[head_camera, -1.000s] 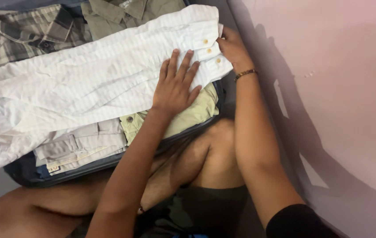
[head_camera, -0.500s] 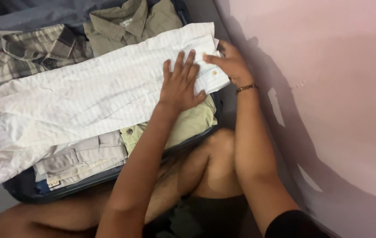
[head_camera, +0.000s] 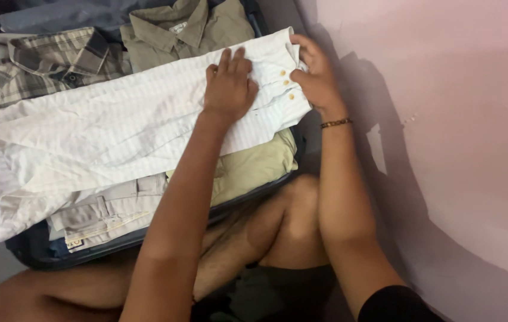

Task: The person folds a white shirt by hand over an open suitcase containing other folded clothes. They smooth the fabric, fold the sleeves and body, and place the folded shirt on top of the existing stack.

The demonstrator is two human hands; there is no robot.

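Note:
A white striped shirt (head_camera: 105,131) lies spread across an open dark suitcase (head_camera: 39,253). My left hand (head_camera: 228,89) presses flat on the shirt near its right end, fingers pointing away from me. My right hand (head_camera: 316,74), with a beaded bracelet at the wrist, pinches the shirt's right edge beside three yellow buttons (head_camera: 288,83). The hands are about a palm's width apart.
Under the white shirt lie a pale yellow-green garment (head_camera: 254,167) and folded beige trousers (head_camera: 111,209). A plaid shirt (head_camera: 45,62) and an olive shirt (head_camera: 176,36) sit at the far side. A pink wall (head_camera: 444,119) rises close on the right. My bare knees are in front.
My left hand has slid farther up the white shirt. My right hand has drawn back to the shirt's edge, uncovering the buttons.

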